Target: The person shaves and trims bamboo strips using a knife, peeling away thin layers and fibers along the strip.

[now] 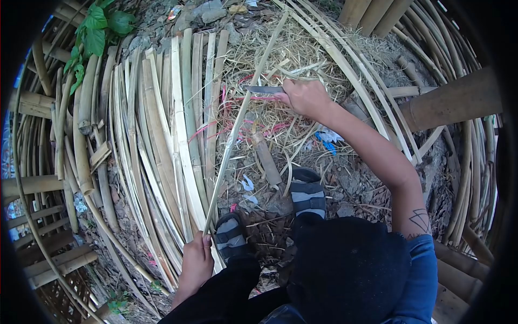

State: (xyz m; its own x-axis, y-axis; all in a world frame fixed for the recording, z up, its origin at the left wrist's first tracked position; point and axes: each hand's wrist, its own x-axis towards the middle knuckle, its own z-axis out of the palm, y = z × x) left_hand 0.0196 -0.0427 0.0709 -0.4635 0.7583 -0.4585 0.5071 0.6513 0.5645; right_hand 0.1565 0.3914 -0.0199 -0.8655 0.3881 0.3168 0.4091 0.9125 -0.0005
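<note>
A: Where do we find the bamboo strip (233,136)?

B: Slanting up from the left hand (197,262), whose fingers close around its lower end, just beside a sandal (230,237). We see the knife (264,89) across its upper part, the right hand (307,98) wrapped around the handle.

A: How far along are we, then?

B: Partway, we'd judge: the blade is at the strip and neither hand has let go. Beyond it, shavings (318,70) litter the ground, and cut strips (178,124) lie side by side to the left. We can't tell whether those are finished or waiting, nor how much of this one is left.

A: What escapes us?

B: The knife handle, hidden in the fist; whether the blade is biting; the strip's butt, inside the left hand. Dark clothing (345,270) covers the ground below, and we lose the outer fence (32,183) to the black rim.
</note>
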